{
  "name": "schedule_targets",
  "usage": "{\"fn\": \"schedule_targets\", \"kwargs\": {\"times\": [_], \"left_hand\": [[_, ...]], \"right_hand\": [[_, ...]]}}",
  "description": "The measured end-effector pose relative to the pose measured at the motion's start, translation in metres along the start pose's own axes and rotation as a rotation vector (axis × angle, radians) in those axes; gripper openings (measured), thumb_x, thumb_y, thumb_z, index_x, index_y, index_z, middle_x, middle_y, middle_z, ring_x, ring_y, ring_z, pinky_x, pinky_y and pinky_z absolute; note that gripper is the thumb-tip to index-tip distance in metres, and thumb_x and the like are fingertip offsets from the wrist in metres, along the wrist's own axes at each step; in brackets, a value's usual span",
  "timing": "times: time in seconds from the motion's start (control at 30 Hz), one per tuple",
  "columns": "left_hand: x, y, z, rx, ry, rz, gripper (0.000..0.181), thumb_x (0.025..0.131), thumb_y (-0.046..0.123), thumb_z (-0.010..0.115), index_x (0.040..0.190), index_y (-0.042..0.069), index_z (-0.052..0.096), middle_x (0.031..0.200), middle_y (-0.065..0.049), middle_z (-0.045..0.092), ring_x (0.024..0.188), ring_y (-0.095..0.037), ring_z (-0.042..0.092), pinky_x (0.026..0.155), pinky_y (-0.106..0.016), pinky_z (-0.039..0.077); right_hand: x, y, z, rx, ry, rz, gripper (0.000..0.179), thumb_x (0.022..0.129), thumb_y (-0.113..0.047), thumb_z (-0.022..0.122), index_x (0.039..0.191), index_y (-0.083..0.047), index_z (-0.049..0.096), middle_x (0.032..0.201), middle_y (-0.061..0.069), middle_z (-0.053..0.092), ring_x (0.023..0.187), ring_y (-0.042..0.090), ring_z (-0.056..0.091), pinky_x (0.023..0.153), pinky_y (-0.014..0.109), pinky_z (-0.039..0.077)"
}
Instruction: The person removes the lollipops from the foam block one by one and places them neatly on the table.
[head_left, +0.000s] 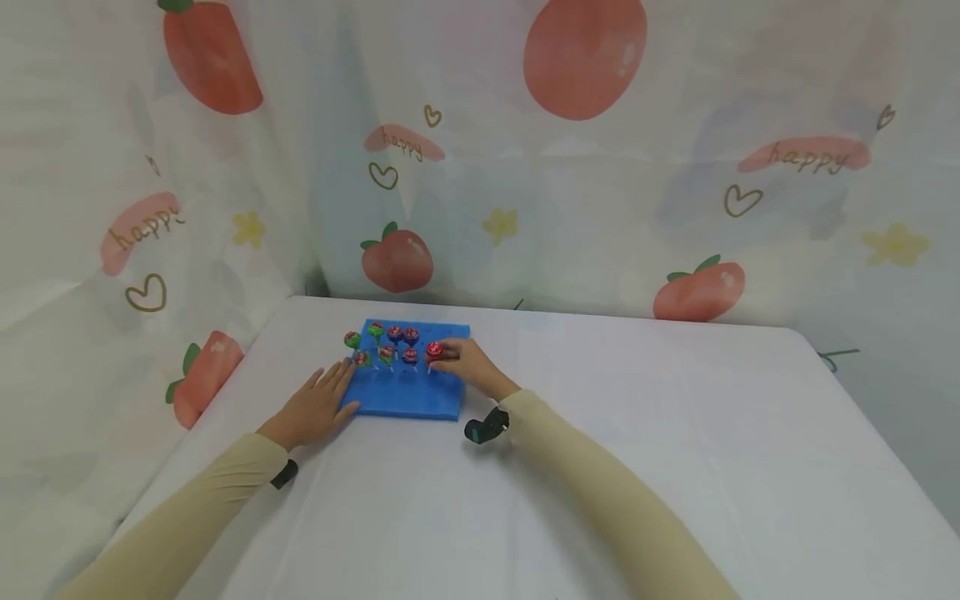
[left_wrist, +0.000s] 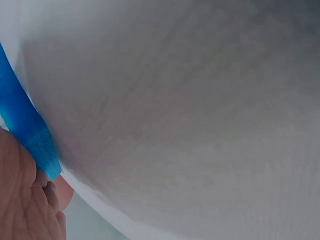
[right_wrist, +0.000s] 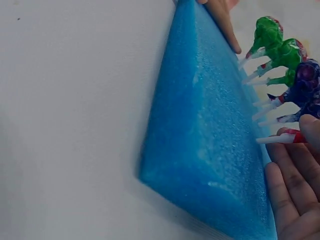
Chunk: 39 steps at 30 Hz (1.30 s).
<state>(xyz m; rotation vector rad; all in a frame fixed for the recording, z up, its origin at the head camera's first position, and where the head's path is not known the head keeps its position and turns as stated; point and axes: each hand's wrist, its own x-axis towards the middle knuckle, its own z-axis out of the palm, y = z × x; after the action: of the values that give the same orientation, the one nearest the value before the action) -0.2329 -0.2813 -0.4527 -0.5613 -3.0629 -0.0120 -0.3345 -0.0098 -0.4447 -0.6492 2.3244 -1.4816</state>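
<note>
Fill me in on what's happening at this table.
A person has a red lollipop between the fingers of their right hand, over the right part of a blue block. Its stick's tip is at the block's surface; I can't tell whether it is pushed in. The left hand rests at the block's left edge. Green lollipops and purple lollipops stand on their sticks in the block, left of the red one.

Fruit-printed curtains (head_left: 600, 217) are hanging beyond the right hand (head_left: 474, 367), enclosing a white tabletop (head_left: 675, 417) like a makeshift booth.
</note>
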Motion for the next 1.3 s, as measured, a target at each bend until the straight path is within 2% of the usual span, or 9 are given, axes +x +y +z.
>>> {"fn": "schedule_targets", "kwargs": {"times": [0.23,0.47,0.9,1.07,1.3], "left_hand": [[0.001,0.001,0.002,-0.012,0.007,0.003,0.065,0.098,0.033,0.044,0.143,-0.010,0.025,0.151,-0.027,0.027,0.140,-0.042,0.026,0.114,-0.056,0.021],[0.001,0.000,0.003,-0.019,0.002,0.005,0.066,0.098,0.033,0.044,0.144,-0.011,0.024,0.151,-0.027,0.025,0.140,-0.042,0.025,0.114,-0.055,0.021],[0.000,-0.001,0.002,0.011,0.002,0.016,0.066,0.098,0.034,0.044,0.143,-0.010,0.025,0.151,-0.027,0.027,0.140,-0.042,0.026,0.114,-0.055,0.022],[0.001,0.004,-0.006,0.031,-0.022,-0.001,0.065,0.098,0.034,0.044,0.143,-0.010,0.027,0.150,-0.027,0.029,0.139,-0.042,0.027,0.114,-0.055,0.023],[0.002,0.014,-0.012,-0.001,-0.058,-0.061,0.062,0.099,0.031,0.042,0.142,-0.011,0.028,0.149,-0.029,0.028,0.139,-0.044,0.027,0.113,-0.056,0.024]], "right_hand": [[-0.004,-0.005,0.003,0.010,-0.007,-0.007,0.026,0.089,-0.010,0.063,0.114,-0.001,0.065,0.110,0.014,0.070,0.108,0.022,0.065,0.097,0.033,0.049],[0.001,0.001,0.002,0.007,0.005,-0.026,0.025,0.090,-0.010,0.061,0.113,-0.003,0.067,0.107,0.012,0.071,0.106,0.020,0.066,0.096,0.032,0.050],[0.000,0.001,-0.001,0.151,0.038,0.005,0.025,0.090,-0.011,0.062,0.114,-0.003,0.066,0.110,0.014,0.070,0.107,0.021,0.065,0.096,0.033,0.050],[-0.003,-0.003,-0.005,0.226,0.054,-0.036,0.025,0.090,-0.008,0.061,0.112,0.001,0.065,0.110,0.019,0.068,0.104,0.023,0.065,0.092,0.032,0.052],[-0.017,-0.016,-0.021,0.238,0.061,-0.043,0.030,0.092,-0.012,0.059,0.119,0.003,0.061,0.116,0.019,0.065,0.107,0.024,0.065,0.093,0.033,0.051]]}}
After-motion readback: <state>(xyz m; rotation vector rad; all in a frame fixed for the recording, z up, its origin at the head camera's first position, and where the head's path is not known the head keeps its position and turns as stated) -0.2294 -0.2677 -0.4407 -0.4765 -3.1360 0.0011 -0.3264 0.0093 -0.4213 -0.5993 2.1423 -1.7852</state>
